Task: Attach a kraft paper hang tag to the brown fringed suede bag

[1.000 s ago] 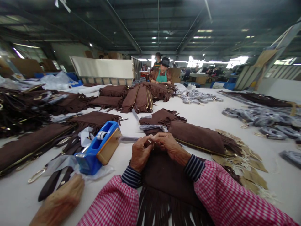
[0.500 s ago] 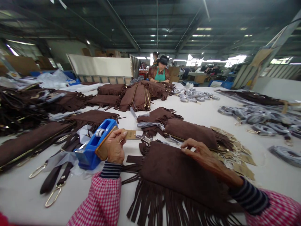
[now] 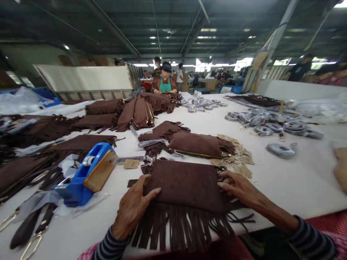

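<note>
A dark brown fringed bag (image 3: pixel 187 186) lies flat before me, its fringe towards the table's front edge. My left hand (image 3: pixel 135 204) rests on its left edge, thumb on top and apart from the fingers. At the bag's upper right corner, my right hand (image 3: pixel 234 186) has its fingers and thumb closed on the edge. Beyond the bag's upper left corner, a tan tag (image 3: pixel 131 164) lies on the table beside a plastic-wrapped strap. To the left stands a blue tape dispenser (image 3: pixel 85 173).
Another brown bag (image 3: pixel 195 144) lies behind, next to a heap of tan tags (image 3: pixel 241 159). Wrapped grey straps (image 3: pixel 271 122) are piled at the right. More bags (image 3: pixel 135 113) are stacked further back, where a person in a green apron (image 3: pixel 165 85) sits.
My left hand has let go of the tan tag and moved to the bag's left edge. My right hand has moved to its right corner. The view has turned right.
</note>
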A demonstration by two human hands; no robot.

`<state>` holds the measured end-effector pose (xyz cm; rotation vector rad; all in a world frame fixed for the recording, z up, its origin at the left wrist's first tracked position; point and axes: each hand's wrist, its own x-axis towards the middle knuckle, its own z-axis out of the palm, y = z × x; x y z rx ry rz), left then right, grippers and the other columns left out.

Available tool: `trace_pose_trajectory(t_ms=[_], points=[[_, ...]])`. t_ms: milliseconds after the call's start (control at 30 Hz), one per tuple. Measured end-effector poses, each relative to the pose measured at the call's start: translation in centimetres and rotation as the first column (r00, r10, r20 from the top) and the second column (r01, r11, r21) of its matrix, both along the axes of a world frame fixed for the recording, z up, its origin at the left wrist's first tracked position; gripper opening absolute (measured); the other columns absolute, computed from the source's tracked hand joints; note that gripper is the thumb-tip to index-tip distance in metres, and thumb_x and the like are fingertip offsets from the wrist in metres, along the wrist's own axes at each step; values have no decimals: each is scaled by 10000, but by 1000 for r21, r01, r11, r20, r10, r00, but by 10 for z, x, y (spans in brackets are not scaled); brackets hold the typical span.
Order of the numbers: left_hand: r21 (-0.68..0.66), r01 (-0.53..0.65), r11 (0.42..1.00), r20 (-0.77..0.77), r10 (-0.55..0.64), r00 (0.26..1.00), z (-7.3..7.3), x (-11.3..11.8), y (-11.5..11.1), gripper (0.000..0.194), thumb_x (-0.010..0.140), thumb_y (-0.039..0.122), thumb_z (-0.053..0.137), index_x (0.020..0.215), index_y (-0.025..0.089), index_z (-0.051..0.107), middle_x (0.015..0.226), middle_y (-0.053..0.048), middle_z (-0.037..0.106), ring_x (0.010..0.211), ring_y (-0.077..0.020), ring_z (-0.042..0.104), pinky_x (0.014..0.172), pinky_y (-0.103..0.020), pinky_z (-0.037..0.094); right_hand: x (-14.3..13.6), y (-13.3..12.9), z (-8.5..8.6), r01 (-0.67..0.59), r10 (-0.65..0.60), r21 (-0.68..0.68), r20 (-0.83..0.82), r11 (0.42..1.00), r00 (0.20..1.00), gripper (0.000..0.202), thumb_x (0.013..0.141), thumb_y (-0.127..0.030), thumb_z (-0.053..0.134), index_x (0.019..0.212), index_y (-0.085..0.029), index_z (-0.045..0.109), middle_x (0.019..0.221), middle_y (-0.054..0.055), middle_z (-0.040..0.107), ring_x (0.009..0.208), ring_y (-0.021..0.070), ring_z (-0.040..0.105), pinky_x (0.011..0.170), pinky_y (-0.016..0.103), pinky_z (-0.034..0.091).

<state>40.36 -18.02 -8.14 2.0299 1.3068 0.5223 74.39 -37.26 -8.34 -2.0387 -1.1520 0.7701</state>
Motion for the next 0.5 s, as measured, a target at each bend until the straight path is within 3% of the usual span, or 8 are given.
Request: trace_pose_trajectory(t_ms=[100,167,233,367,433,500], points=[[-255,0,967,320,85,944,5,7,-1,731,690,464,809,1339,242,556,1122,-96,708,1112,-338,656,929,-451,499,-12,9,0,159,-162,-34,-257,987,953,621,813,-598,686,1249,-179,545,620,-38,571,529,116,501,460,205,317],[-405,45,913,544,201,815,10,9,-3,805,657,381,847,1373,225,513,1093,-73,723,1062,-294,685,911,-402,525,-15,15,3,213,-216,-53,-421,976,881,588,764,-602,742,1134,-175,577,588,-67,501,470,69,400,416,176,181],[-496,84,864,678,325,660,12,12,-10,802,663,319,863,1381,231,517,1174,-63,721,1116,-257,678,960,-360,521,-17,21,6,244,-220,-35,-569,969,793,544,679,-585,821,938,-173,579,634,-74,469,464,33,361,401,159,128],[-671,138,728,717,592,367,4,24,-30,581,689,287,861,1228,189,667,1260,-81,715,1255,-264,623,1082,-367,482,-17,29,4,260,-217,-44,-689,965,692,573,572,-518,918,765,-193,487,624,-105,380,445,7,302,383,138,143],[-712,191,676,700,663,264,0,33,-41,524,689,280,860,1174,156,704,1208,-104,740,1230,-296,642,1090,-414,489,-14,27,-3,237,-198,-33,-662,971,723,544,586,-486,924,792,-202,508,621,-105,397,436,8,296,380,139,181],[-693,227,685,721,661,208,0,42,-52,562,683,263,866,1206,141,700,1189,-118,750,1199,-315,660,1093,-444,490,-9,23,-9,198,-168,-10,-570,980,804,500,624,-505,895,872,-217,570,632,-83,478,423,22,323,374,155,233]])
